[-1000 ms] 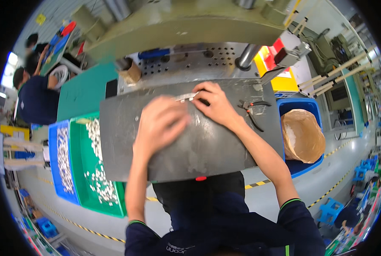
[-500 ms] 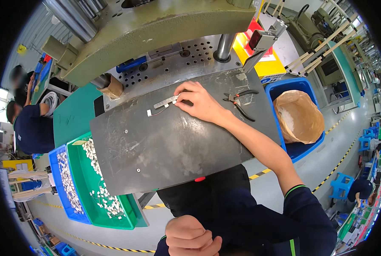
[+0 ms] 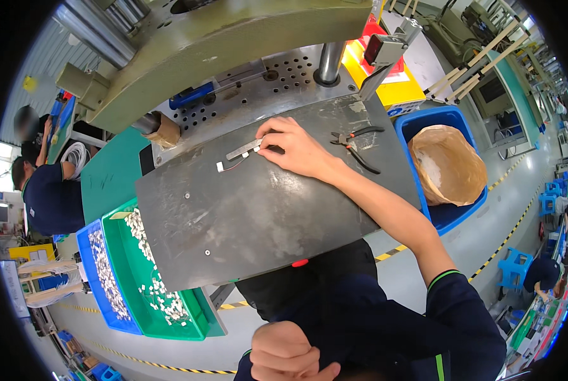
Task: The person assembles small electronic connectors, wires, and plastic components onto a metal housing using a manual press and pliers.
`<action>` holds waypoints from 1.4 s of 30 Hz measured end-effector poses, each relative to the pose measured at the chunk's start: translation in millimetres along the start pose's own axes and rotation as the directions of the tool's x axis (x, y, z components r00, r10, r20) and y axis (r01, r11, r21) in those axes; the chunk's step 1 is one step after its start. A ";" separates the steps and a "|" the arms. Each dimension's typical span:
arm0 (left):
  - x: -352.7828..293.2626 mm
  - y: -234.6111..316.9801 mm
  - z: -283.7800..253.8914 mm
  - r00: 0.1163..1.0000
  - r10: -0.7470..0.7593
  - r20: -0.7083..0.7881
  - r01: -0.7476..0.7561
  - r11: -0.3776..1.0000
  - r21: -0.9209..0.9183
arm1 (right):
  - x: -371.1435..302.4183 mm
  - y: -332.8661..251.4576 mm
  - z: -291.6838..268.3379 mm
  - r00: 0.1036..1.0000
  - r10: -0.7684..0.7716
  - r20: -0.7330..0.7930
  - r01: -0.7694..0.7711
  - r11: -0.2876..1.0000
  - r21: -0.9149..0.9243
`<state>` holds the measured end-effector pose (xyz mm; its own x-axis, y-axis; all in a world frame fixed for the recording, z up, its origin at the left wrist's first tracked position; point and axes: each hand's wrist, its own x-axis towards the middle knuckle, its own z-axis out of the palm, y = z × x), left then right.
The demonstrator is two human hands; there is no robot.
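Note:
My right hand (image 3: 293,149) is over the upper middle of the dark metal work plate (image 3: 252,216), its thumb and fingertips pinched at the right end of a small flat metal strip (image 3: 238,151). Beside the strip lies a short thin wire with a white connector (image 3: 220,166) at its left end; its other end reaches small white pieces by my fingertips. Close to the lower edge, in front of my body, my left hand (image 3: 287,352) is curled closed; whatever it may hold is hidden. Red-and-black cutting pliers (image 3: 355,147) lie spread on the plate, right of my right hand.
A green press (image 3: 233,57) with steel columns overhangs the plate's far side. On the left are a green bin (image 3: 128,254) and a blue bin (image 3: 100,241) of small white connectors. A blue tub (image 3: 452,222) with a paper bag stands right. A co-worker (image 3: 52,197) sits far left.
The view has shifted slightly. My right hand keeps its pinch at the strip's end, with the wire still beside it. My left hand remains curled near my body.

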<state>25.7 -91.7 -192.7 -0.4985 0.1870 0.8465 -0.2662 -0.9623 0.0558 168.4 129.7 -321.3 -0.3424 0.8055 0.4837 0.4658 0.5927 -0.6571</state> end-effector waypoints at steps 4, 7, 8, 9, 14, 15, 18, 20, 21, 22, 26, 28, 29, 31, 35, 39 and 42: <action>7.5 -0.2 -9.9 0.991 0.010 0.137 -0.017 0.999 0.049 | 5.6 -3.1 1.9 1.000 -0.016 -0.006 0.016 1.000 0.000; 10.5 -9.6 -12.4 0.821 -0.179 0.541 0.034 0.963 0.268 | -1.6 2.5 -4.5 1.000 0.023 0.001 -0.023 1.000 -0.002; 21.1 -26.6 -19.1 0.694 -0.136 0.707 -0.066 0.966 0.251 | 2.0 -2.9 -4.1 1.000 0.010 0.012 -0.010 1.000 0.015; 30.1 -31.0 -22.2 0.558 -0.295 0.776 0.000 0.935 0.356 | 2.3 -3.3 -7.2 1.000 0.009 0.005 -0.009 1.000 -0.004; 27.6 -134.0 -94.2 0.485 -0.718 0.499 0.214 0.651 0.728 | 10.1 -7.0 -6.9 0.997 -0.030 -0.067 0.031 0.999 0.011; 24.7 -159.5 -103.7 0.462 -0.843 0.274 0.446 0.488 0.750 | 11.0 -9.6 -9.5 0.998 0.031 -0.060 -0.030 0.999 0.021; 27.5 -223.1 -159.8 0.440 -0.859 0.262 0.364 0.438 0.822 | 15.4 -2.2 -18.3 0.992 -0.043 -0.116 0.047 0.998 0.034; 14.7 -234.5 -188.1 0.410 -0.898 0.161 0.415 0.341 0.843 | 14.5 9.0 -31.8 0.992 -0.037 -0.123 0.038 0.999 0.004; 13.4 -232.3 -191.3 0.416 -0.897 0.149 0.422 0.336 0.842 | 13.5 11.2 -36.9 0.993 -0.026 -0.117 0.025 1.000 -0.010; 10.9 -226.1 -195.0 0.406 -0.897 0.176 0.401 0.348 0.847 | 14.3 14.3 -39.7 0.994 -0.015 -0.112 0.013 1.000 -0.024; 12.3 -212.3 -185.5 0.309 -0.868 0.388 0.289 0.474 0.832 | 22.0 14.0 -48.9 0.996 -0.030 -0.079 0.025 0.997 -0.068; 11.3 -210.3 -181.6 0.253 -0.770 0.586 0.114 0.625 0.772 | 18.2 4.2 -41.8 0.994 -0.096 -0.046 0.091 0.990 -0.106; 8.6 -211.5 -181.5 0.265 -0.772 0.578 0.100 0.618 0.780 | 18.5 0.4 -36.0 0.993 -0.118 0.008 0.118 0.986 -0.117; 5.3 -210.5 -179.4 0.275 -0.778 0.565 0.101 0.608 0.787 | 18.9 -9.1 -24.6 0.993 -0.085 0.083 0.094 0.990 -0.103; -1.9 -213.0 -191.6 0.299 -0.775 0.556 0.123 0.610 0.783 | 20.1 -6.0 -14.2 0.988 -0.068 0.138 0.086 0.988 -0.127; -2.1 -216.7 -195.8 0.336 -0.756 0.561 0.123 0.626 0.770 | 23.5 -5.5 -11.6 0.990 -0.114 0.084 0.127 0.978 -0.166; -6.7 -226.4 -193.9 0.373 -0.752 0.544 0.101 0.616 0.781 | 32.6 -8.0 -12.3 0.995 -0.092 0.047 0.100 0.975 -0.201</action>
<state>-70.6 163.2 -313.7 0.4629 0.6856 0.5618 0.4302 -0.7280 0.5339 163.6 151.2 -293.2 -0.4218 0.7466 0.5144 0.5838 0.6578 -0.4760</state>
